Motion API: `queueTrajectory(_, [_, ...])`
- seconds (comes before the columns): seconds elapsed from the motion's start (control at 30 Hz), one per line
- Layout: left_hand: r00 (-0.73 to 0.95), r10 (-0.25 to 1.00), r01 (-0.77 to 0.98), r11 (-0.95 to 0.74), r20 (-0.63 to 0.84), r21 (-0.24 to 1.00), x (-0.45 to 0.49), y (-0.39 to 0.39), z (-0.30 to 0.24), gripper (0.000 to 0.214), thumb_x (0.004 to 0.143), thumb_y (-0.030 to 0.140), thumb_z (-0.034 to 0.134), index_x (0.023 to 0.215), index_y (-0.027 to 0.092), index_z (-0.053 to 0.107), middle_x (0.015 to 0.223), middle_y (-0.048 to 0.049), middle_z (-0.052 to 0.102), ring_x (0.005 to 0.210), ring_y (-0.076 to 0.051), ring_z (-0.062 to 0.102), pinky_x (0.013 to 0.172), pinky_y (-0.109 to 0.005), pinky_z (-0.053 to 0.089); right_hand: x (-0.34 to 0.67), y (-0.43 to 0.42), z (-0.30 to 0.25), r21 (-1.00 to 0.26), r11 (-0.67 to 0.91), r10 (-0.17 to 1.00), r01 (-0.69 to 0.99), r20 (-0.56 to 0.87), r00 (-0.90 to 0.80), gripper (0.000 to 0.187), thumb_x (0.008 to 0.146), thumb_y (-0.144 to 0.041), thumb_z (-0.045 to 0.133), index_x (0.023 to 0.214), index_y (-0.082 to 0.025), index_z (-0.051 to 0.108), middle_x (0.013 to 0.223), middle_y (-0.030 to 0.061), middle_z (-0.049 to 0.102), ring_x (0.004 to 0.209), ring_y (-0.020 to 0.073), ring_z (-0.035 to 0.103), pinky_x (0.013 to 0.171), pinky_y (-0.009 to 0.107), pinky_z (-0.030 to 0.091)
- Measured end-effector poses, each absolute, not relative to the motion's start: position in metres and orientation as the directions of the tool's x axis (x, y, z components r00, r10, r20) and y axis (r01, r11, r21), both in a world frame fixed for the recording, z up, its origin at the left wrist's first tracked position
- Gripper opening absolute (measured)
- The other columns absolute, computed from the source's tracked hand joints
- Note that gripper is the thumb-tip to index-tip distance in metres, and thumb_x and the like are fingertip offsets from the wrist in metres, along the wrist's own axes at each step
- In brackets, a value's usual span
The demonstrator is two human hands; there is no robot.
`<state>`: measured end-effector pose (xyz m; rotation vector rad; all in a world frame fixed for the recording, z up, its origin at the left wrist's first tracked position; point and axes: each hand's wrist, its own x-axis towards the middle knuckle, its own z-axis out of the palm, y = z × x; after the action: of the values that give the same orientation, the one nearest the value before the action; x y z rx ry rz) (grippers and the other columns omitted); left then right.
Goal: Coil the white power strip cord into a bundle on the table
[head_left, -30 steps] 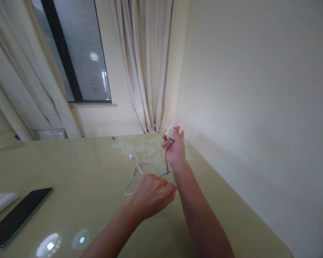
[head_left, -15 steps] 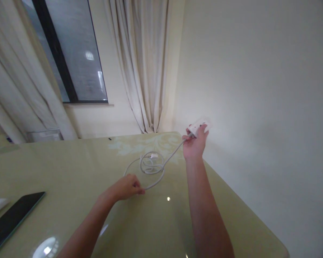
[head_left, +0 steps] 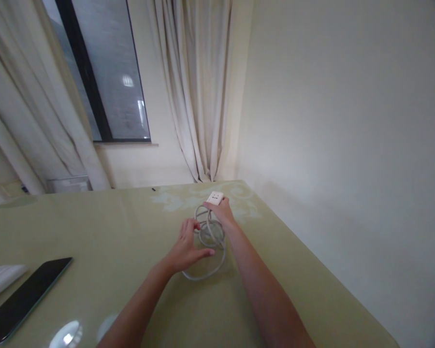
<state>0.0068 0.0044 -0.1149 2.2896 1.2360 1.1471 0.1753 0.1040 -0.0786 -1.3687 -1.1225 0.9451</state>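
Observation:
A small white power strip with socket holes on its top face is in my right hand, whose fingers are closed around its near and right sides. From it a grey-white cable runs down into loose coils on the table. My left hand is at the left side of these coils, thumb and fingers spread apart. Its fingertips are beside the cable; whether they touch it I cannot tell. The cable's plug does not show clearly among the coils.
A glossy pale green table spreads below my hands. At its left lie a black tablet-like slab and a white object. A tiny dark item is near the far edge. A bare wall rises to the right; a curtain hangs behind.
My right hand has brought the power strip left and down to the coils, and the cable has slackened. My left hand has let go of the cable and spread its fingers.

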Motion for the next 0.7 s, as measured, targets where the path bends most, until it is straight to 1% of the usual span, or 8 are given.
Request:
queueTrajectory(0.1, [0.295,0.679,0.605,-0.677,0.672,0.419,0.017,-0.004,-0.112,0.042,0.093,0.038,0.065,0.125,0.019,0.046,0.128,-0.0141,0.051,0.123,-0.028,0.049,0.107,-0.047,0.043,0.179,0.103,-0.09,-0.982,-0.013,0.989,0.191,0.016,0.149,0.09,0.061,-0.046,0.091,0.133,-0.016,0.045,0.116,0.0132,0.072,0.103,0.027,0.071,0.09,0.038,0.054])
queueTrajectory(0.17, [0.384,0.601,0.613,-0.734,0.702,0.293,0.023,-0.011,-0.109,0.039,0.098,0.029,0.054,0.135,0.019,0.044,0.138,-0.0165,0.05,0.13,-0.028,0.047,0.111,-0.048,0.039,0.182,0.098,-0.088,-0.939,-0.017,0.998,0.344,0.006,0.068,0.083,0.066,-0.059,0.086,0.129,-0.016,0.053,0.113,0.0144,0.073,0.105,0.0303,0.07,0.094,0.042,0.052])
queueTrajectory(0.23, [0.541,0.539,0.592,-0.789,0.645,0.164,0.033,-0.019,-0.105,0.04,0.098,0.035,0.055,0.135,0.021,0.05,0.138,-0.0151,0.055,0.13,-0.029,0.049,0.114,-0.049,0.036,0.186,0.092,-0.082,-0.827,0.004,1.0,0.562,-0.013,-0.027,0.078,0.074,-0.076,0.072,0.123,-0.017,0.064,0.12,0.0194,0.071,0.113,0.0354,0.067,0.1,0.048,0.048])
queueTrajectory(0.3, [0.664,0.522,0.591,-0.805,0.536,0.052,0.046,-0.027,-0.102,0.043,0.092,0.051,0.063,0.123,0.021,0.061,0.126,-0.0129,0.064,0.124,-0.031,0.054,0.118,-0.052,0.032,0.189,0.087,-0.076,-0.698,0.064,0.994,0.714,-0.019,-0.108,0.084,0.078,-0.087,0.058,0.124,-0.018,0.069,0.133,0.0235,0.064,0.122,0.0394,0.063,0.105,0.051,0.044])
queueTrajectory(0.4, [0.657,0.622,0.705,-0.707,0.425,-0.054,0.061,-0.036,-0.095,0.054,0.082,0.06,0.071,0.115,0.017,0.069,0.114,-0.0147,0.069,0.115,-0.034,0.059,0.12,-0.056,0.029,0.193,0.084,-0.069,-0.651,0.167,0.981,0.741,0.031,-0.193,0.093,0.077,-0.086,0.06,0.14,-0.019,0.064,0.144,0.0245,0.055,0.128,0.0395,0.059,0.108,0.049,0.043])
queueTrajectory(0.53, [0.498,0.803,0.864,-0.49,0.328,-0.11,0.052,-0.042,-0.089,0.061,0.077,0.047,0.076,0.127,0.011,0.069,0.132,-0.023,0.065,0.122,-0.04,0.058,0.114,-0.059,0.034,0.2,0.081,-0.064,-0.655,0.3,0.953,0.693,0.187,-0.236,0.084,0.087,-0.069,0.065,0.153,-0.019,0.052,0.144,0.021,0.055,0.126,0.0314,0.06,0.107,0.042,0.046])
queueTrajectory(0.6, [0.45,0.861,0.893,-0.436,0.237,-0.111,0.034,-0.041,-0.091,0.056,0.081,0.04,0.074,0.13,0.014,0.069,0.131,-0.0225,0.067,0.123,-0.04,0.06,0.112,-0.057,0.038,0.202,0.075,-0.067,-0.652,0.339,0.941,0.678,0.241,-0.239,0.073,0.091,-0.061,0.065,0.149,-0.018,0.055,0.141,0.0196,0.057,0.122,0.0292,0.061,0.105,0.041,0.047])
queueTrajectory(0.7, [0.432,0.891,0.902,-0.422,0.141,-0.094,0.001,-0.035,-0.102,0.041,0.091,0.031,0.065,0.131,0.023,0.068,0.117,-0.0158,0.074,0.111,-0.032,0.069,0.106,-0.051,0.044,0.204,0.058,-0.079,-0.651,0.389,0.921,0.652,0.294,-0.256,0.064,0.093,-0.051,0.066,0.148,-0.02,0.056,0.139,0.0174,0.059,0.12,0.0274,0.062,0.105,0.041,0.048])
